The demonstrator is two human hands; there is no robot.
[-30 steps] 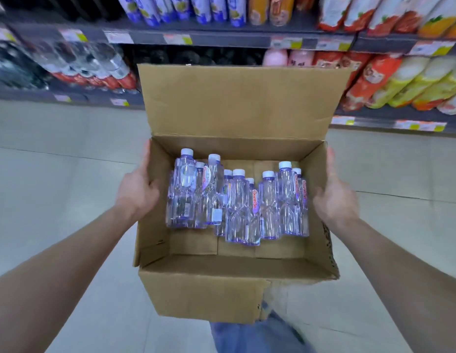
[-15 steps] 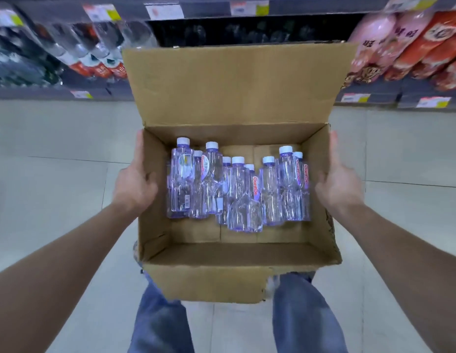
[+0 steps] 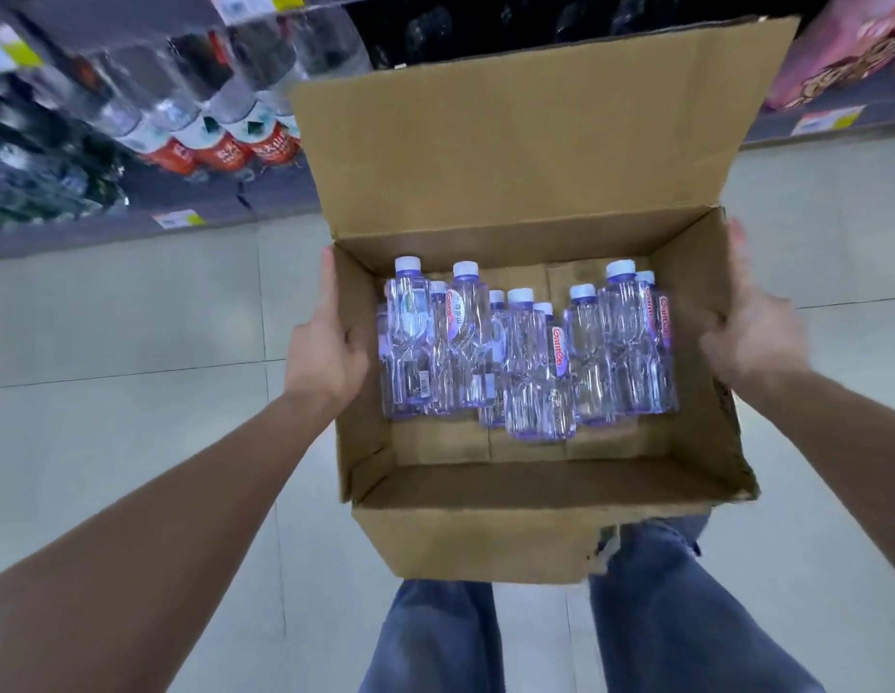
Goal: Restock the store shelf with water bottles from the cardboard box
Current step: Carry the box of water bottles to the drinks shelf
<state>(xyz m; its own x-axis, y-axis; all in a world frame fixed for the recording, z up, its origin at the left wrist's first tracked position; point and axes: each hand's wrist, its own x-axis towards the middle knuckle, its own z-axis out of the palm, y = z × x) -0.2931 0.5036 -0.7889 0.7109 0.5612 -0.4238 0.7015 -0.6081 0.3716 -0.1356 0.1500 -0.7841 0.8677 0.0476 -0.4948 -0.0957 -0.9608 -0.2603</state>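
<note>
An open cardboard box [image 3: 525, 537] is held in the air in front of me, its far flap standing up. Several small clear water bottles [image 3: 535, 362] with white caps and purple tint stand packed together on its floor. My left hand [image 3: 325, 357] grips the box's left wall, thumb over the rim. My right hand [image 3: 755, 337] grips the right wall the same way. The store shelf [image 3: 85, 237] runs along the upper left, just beyond the box.
Larger bottles with red labels [image 3: 220, 137] lie stocked on the shelf at the upper left. Pink packages [image 3: 845, 57] fill the shelf at the upper right. My jeans-clad legs [image 3: 655, 617] show under the box, above a pale tiled floor [image 3: 135, 417].
The box and I have come closer to the shelf, and the view has tilted down and to the side. Both hands keep their hold on the box walls.
</note>
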